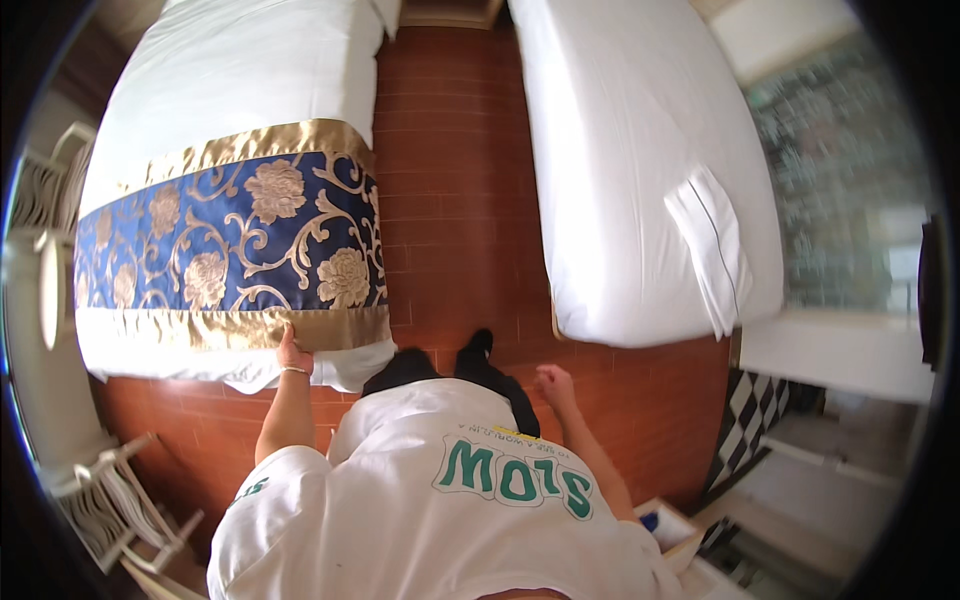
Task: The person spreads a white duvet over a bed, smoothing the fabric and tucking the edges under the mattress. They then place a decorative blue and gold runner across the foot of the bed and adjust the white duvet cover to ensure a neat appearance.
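Observation:
A blue bed runner with gold flowers and shiny gold borders lies across the foot of the white-covered left bed. At its near gold border, my left hand has the edge between the thumb and curled fingers; those fingers are partly hidden. My right hand hangs over the floor at my right side, loosely closed with nothing visible in it. White bedding shows below the runner's near edge, a little rumpled.
On the right bed lies a folded white cloth with a dark stripe. Reddish-brown floor runs between the beds. White slatted chairs stand at the left, and an open box or drawer is behind me on the right.

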The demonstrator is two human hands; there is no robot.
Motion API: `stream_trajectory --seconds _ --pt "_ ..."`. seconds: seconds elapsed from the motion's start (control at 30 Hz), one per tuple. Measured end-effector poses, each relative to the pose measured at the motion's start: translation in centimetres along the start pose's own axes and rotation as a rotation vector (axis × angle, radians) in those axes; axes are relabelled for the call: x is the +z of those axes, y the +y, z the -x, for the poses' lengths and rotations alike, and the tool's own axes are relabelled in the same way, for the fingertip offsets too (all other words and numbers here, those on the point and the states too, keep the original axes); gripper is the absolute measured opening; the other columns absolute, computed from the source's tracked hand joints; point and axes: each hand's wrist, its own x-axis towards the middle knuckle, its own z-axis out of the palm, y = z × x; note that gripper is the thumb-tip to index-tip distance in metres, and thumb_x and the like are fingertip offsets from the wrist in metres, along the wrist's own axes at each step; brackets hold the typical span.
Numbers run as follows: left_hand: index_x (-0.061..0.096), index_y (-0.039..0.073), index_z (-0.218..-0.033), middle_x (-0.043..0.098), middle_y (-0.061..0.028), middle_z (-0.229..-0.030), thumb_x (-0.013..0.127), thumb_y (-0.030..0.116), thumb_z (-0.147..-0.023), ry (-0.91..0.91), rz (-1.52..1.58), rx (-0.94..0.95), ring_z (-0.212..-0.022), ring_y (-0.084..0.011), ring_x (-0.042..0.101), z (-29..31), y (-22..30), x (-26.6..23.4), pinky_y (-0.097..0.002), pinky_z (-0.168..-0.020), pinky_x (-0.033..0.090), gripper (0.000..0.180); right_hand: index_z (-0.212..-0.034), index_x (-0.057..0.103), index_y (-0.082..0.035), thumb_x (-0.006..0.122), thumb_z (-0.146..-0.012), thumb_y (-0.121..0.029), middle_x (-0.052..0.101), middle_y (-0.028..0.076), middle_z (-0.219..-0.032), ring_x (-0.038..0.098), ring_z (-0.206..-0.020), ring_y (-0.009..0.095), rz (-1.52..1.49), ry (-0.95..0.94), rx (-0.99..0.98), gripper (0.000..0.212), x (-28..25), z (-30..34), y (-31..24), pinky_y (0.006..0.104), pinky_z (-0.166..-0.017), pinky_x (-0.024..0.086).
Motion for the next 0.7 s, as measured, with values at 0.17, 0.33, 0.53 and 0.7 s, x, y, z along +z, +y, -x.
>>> stream_trajectory --seconds 0.17,0.33,0.53,0.7 --pt "0.047 0.006 -0.113 0.053 -0.0082 -0.109 0.057 0.021 -0.081 0.162 0.185 0.167 -0.098 -0.025 0.051 0.8 -2.6 0.5 -0.0404 -0.083 0.043 0.036 -0.09 0.056 -0.005 0.047 -0.085 -0.012 0.056 0.003 -0.064 0.049 -0.052 0.008 0.185 -0.144 -0.359 0.012 1.1 -19.9 -18.6 0.0212 -0.044 0.04" --pt "0.044 0.004 -0.116 0.052 -0.0083 -0.108 0.058 0.019 -0.08 0.353 0.214 0.295 -0.096 -0.0245 0.051 1.4 -3.8 3.1 -0.0389 -0.082 0.043 0.042 -0.095 0.057 -0.005 0.05 -0.084 -0.013 0.06 0.003 -0.076 0.055 -0.064 0.009 0.201 -0.497 -0.64 0.015 14.6 -31.4 -39.1 0.0221 -0.054 0.045" --pt "0.049 0.003 -0.107 0.057 -0.0075 -0.097 0.059 0.018 -0.08 0.468 0.265 0.342 -0.087 -0.023 0.055 2.4 -3.3 7.2 -0.0379 -0.075 0.045 0.033 -0.105 0.054 -0.004 0.061 -0.071 -0.018 0.06 0.01 -0.085 0.057 -0.075 0.019 0.496 -0.567 -0.932 0.038 31.7 -39.9 -47.9 0.0305 -0.068 0.045" --pt "0.052 0.0 -0.102 0.058 -0.0079 -0.092 0.057 0.021 -0.081 0.858 0.222 0.301 -0.08 -0.0183 0.056 3.5 -6.0 8.3 -0.033 -0.068 0.046 0.03 -0.089 0.057 -0.004 0.062 -0.068 -0.025 0.06 0.011 -0.08 0.055 -0.076 0.026 0.991 -0.701 -1.005 0.03 37.5 -38.9 -49.8 0.0374 -0.069 0.042"
